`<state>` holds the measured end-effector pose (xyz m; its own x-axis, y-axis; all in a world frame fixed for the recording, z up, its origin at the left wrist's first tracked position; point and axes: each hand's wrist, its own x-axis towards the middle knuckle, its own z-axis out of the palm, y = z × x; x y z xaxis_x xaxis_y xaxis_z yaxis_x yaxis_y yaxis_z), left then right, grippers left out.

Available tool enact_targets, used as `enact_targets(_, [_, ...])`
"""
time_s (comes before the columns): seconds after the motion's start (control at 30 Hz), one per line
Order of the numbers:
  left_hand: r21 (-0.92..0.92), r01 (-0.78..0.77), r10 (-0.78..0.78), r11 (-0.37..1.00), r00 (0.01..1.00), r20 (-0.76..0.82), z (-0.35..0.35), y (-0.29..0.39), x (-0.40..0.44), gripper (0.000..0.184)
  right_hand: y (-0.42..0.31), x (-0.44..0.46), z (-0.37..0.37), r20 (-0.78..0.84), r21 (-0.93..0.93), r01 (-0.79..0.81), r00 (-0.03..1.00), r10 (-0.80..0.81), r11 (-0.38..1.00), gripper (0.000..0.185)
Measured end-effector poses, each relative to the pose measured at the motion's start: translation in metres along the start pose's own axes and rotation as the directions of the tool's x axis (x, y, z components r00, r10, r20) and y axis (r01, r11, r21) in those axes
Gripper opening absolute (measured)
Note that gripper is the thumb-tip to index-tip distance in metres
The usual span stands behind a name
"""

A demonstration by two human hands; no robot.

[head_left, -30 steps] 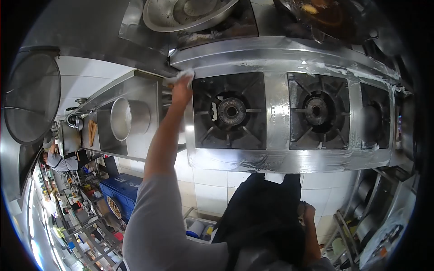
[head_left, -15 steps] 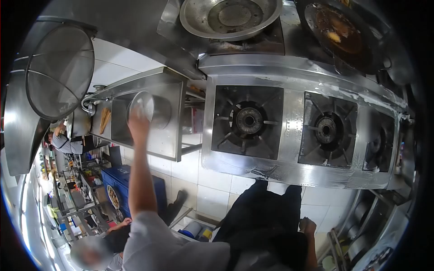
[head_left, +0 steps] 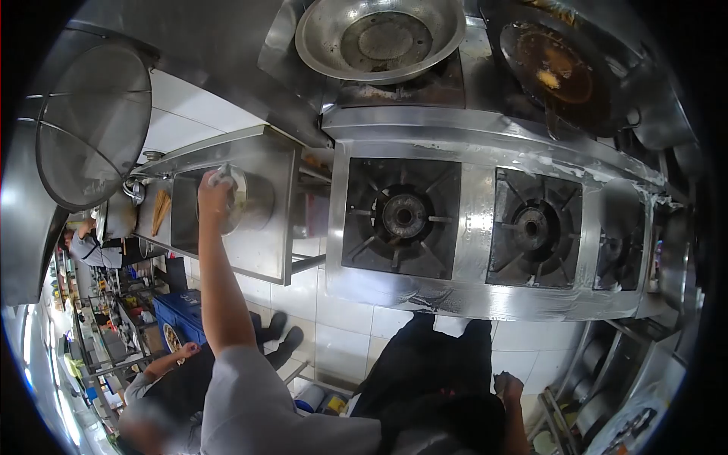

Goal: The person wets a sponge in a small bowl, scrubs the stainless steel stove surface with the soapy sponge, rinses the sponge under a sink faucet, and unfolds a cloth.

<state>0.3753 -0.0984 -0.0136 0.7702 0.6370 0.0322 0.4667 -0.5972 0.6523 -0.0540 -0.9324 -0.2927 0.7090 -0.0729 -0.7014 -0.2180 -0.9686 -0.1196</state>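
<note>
My left hand [head_left: 214,199] reaches over the mouth of a metal pot [head_left: 256,203] in the steel sink at the left. Its fingers are closed on a whitish, crumpled cloth [head_left: 222,179], which is partly hidden by the hand. Low at the right, beside my black apron, my right hand [head_left: 509,385] is closed; something greyish is at its fingers, too small to tell. Right of the sink stands the steel stove [head_left: 476,220] with black burner grates, its surface wet and streaked with foam.
A wide metal bowl [head_left: 383,38] and a pan with brown liquid [head_left: 557,68] sit behind the stove. A round strainer [head_left: 95,125] hangs at the left. Another person [head_left: 155,413] is close at the lower left, near a blue box [head_left: 182,311]; one more person stands farther off.
My left hand has moved with the cloth from the stove's left back corner to the pot in the sink. The view has shifted, and a person has appeared at the lower left.
</note>
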Motion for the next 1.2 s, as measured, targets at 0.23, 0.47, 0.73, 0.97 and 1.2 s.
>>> enact_targets(0.23, [0.18, -0.772, 0.774, 0.61, 0.629, 0.071, 0.173, 0.117, -0.046, 0.054, 0.003, 0.008, 0.006, -0.104, 0.151, 0.099, 0.991, -0.084, 0.984, 0.03])
enact_targets(0.47, [0.105, -0.737, 0.741, 0.668, 0.671, -0.004, 0.373, 0.203, -0.133, 0.064, -0.022, 0.0, -0.035, -0.114, 0.649, -0.037, 0.983, 0.146, 0.76, 0.033])
enact_targets(0.73, [0.193, -0.582, 0.607, 0.79, 0.787, -0.111, 0.319, 0.086, -0.084, 0.059, 0.02, -0.008, -0.02, -0.152, 0.386, -0.052, 0.981, 0.119, 0.921, 0.027])
enact_targets(0.97, [-0.538, -0.135, -0.036, 0.832, 0.955, -0.294, 0.427, 0.156, -0.109, 0.05, 0.034, -0.037, -0.025, 0.11, 0.405, -0.156, 0.987, 0.121, 0.901, 0.036])
enact_targets(1.2, [-0.622, -0.105, -0.164, 0.776, 0.919, -0.36, 0.326, 0.113, -0.041, 0.053, 0.085, -0.021, -0.008, 0.076, 0.433, -0.227, 0.974, 0.215, 0.872, 0.035])
